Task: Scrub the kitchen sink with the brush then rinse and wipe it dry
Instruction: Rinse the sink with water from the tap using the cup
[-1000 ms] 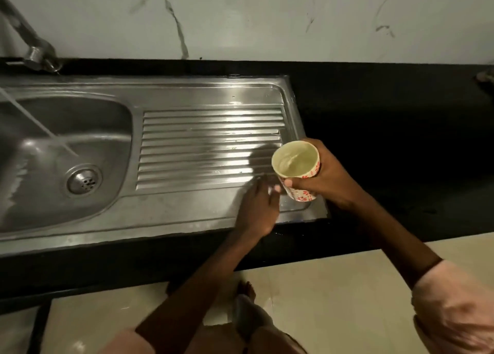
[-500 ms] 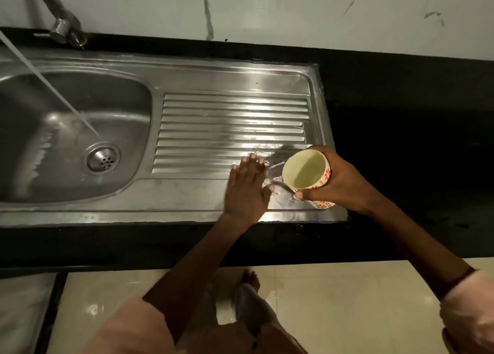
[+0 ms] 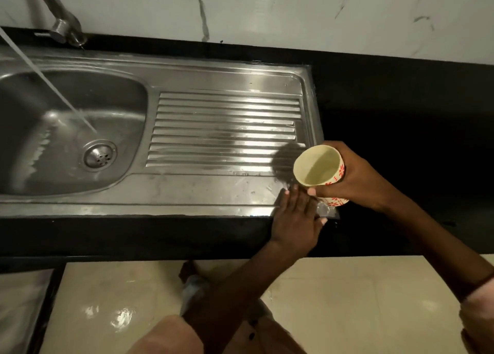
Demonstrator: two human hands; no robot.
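The steel sink (image 3: 171, 67) fills the left and middle, its basin on the left with a round drain (image 3: 99, 155) and a ribbed drainboard (image 3: 224, 129) on the right. Water runs from the tap (image 3: 62, 30) in a slanted stream into the basin. My right hand (image 3: 355, 178) grips a cream cup with red flowers (image 3: 319, 170), tilted over the drainboard's near right corner. My left hand (image 3: 295, 220) lies flat with straight fingers on the wet steel at that corner, just below the cup. No brush or cloth is visible.
Black countertop (image 3: 401, 113) surrounds the sink and stretches to the right. A white marble wall (image 3: 267, 11) rises behind. Below the counter edge lie a glossy beige floor (image 3: 347, 300) and my foot (image 3: 192, 281).
My left hand slid toward me along the drainboard's front corner. The cup shifted slightly up and right in my right hand. The view moved a little to the left.
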